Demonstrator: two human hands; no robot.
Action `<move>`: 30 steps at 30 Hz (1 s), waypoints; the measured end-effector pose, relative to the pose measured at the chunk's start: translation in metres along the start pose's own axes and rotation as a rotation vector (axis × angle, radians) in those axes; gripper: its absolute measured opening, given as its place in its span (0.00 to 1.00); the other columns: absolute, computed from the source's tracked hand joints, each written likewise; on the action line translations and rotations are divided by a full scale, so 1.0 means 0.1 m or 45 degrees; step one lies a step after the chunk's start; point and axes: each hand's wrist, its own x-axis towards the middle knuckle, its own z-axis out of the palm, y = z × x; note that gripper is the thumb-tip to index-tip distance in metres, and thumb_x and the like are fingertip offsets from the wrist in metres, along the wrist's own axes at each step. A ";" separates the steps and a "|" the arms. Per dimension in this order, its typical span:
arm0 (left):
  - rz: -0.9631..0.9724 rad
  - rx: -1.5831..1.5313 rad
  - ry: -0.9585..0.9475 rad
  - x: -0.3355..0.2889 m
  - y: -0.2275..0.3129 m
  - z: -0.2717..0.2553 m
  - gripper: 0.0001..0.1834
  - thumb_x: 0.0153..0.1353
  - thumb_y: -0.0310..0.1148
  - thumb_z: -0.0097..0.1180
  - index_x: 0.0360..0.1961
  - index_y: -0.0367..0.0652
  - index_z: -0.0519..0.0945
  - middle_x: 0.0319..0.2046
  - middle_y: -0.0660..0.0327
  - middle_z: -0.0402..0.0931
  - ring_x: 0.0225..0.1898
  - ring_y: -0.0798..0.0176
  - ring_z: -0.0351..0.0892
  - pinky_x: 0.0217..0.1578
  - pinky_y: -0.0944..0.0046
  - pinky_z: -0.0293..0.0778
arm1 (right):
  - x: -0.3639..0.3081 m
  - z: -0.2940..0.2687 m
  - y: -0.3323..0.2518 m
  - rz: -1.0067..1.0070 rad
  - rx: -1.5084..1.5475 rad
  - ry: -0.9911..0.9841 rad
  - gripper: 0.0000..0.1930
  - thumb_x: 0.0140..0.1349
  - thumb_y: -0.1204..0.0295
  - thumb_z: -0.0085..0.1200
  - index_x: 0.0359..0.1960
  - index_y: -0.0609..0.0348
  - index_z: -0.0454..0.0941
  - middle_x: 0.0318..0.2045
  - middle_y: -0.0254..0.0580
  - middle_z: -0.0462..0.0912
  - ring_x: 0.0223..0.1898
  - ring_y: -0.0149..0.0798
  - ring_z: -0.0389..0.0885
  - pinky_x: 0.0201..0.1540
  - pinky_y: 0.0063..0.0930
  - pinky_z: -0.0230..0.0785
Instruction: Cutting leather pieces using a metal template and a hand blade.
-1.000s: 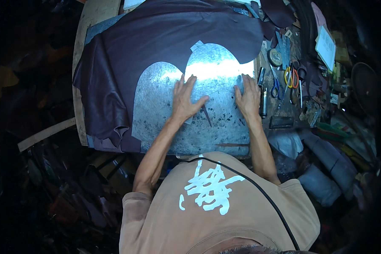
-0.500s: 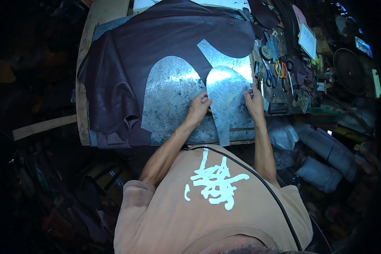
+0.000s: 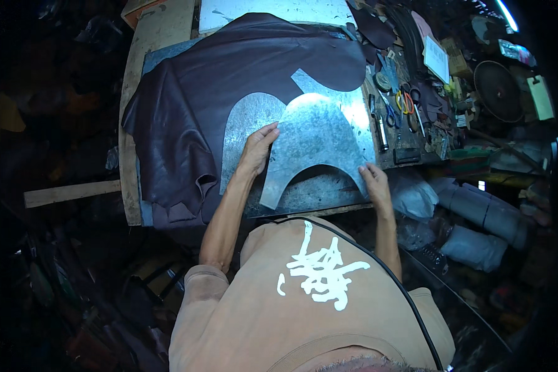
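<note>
A thin, mottled grey metal-looking template [image 3: 313, 133] with a rounded top and a curved notch in its lower edge is held between my two hands. My left hand [image 3: 260, 147] pinches its left edge. At its lower right corner, the fingers of my right hand [image 3: 376, 181] close on the edge. Dark brown leather [image 3: 254, 56] covers much of the table behind and to the left, folded at its left side. Beside my left hand, an arched grey area [image 3: 248, 115] borders the leather; part of it is hidden by the template.
Scissors with orange handles [image 3: 407, 103], dark-handled scissors [image 3: 391, 116] and other hand tools lie on the right. A wooden slat [image 3: 74, 193] juts out left of the table. Plastic-wrapped rolls [image 3: 477, 208] are at the lower right. A black cable [image 3: 390, 273] crosses my shirt.
The template has turned, so its broad face and notch now show. My left hand has moved left and slightly up, my right hand lower, and the hands are farther apart.
</note>
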 end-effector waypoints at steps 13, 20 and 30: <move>0.159 2.248 1.019 -0.75 0.77 -1.33 0.47 0.52 0.54 0.64 0.69 0.49 0.59 0.68 0.40 0.54 0.70 0.37 0.51 0.64 0.37 0.55 | -0.27 0.42 0.02 -0.048 -0.484 0.295 0.17 0.70 0.62 0.45 0.42 0.66 0.78 0.33 0.60 0.82 0.35 0.53 0.80 0.42 0.40 0.69; 0.268 1.670 1.160 -1.21 1.32 -2.02 0.23 0.61 0.42 0.58 0.52 0.37 0.80 0.47 0.43 0.80 0.51 0.46 0.80 0.52 0.56 0.72 | -0.17 0.09 0.28 -0.045 -0.764 0.288 0.17 0.69 0.61 0.47 0.47 0.60 0.79 0.40 0.60 0.82 0.45 0.58 0.81 0.46 0.43 0.71; 0.416 1.807 1.459 -2.15 2.17 -2.03 0.19 0.64 0.42 0.56 0.51 0.44 0.81 0.44 0.48 0.82 0.48 0.52 0.82 0.50 0.61 0.72 | 0.09 -0.72 0.27 -0.419 -1.094 0.355 0.17 0.66 0.63 0.50 0.48 0.63 0.79 0.40 0.56 0.82 0.44 0.55 0.80 0.48 0.43 0.70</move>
